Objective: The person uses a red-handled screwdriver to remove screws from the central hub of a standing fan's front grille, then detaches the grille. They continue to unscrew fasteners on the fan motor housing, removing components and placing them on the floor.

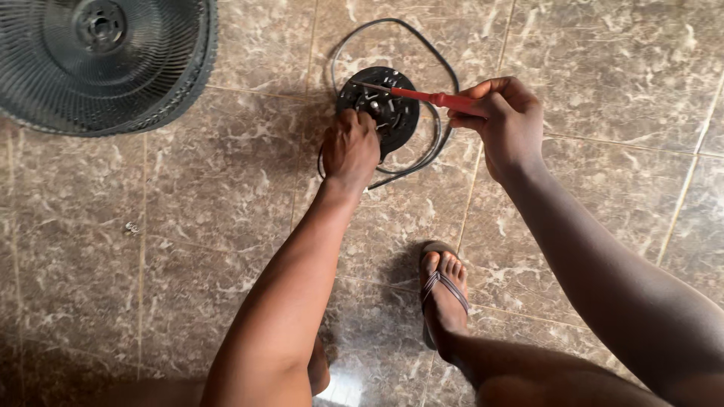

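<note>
A round black fan part (381, 111) lies flat on the brown tile floor (603, 90), far from the person and near the middle of the view. It looks like a fan's base plate with small bits inside it. The left hand (351, 147) sits on its near edge with fingers curled down on it, likely to keep it from sliding. The right hand (507, 120) is closed around the red handle of a screwdriver (422, 96). The tool lies almost flat, and its thin metal tip pokes left into the part. A black cord (441, 128) loops around the part. Far left sits a round fan grille (105, 64). Near the person, a foot in a sandal (445, 294) rests on the tiles.
</note>
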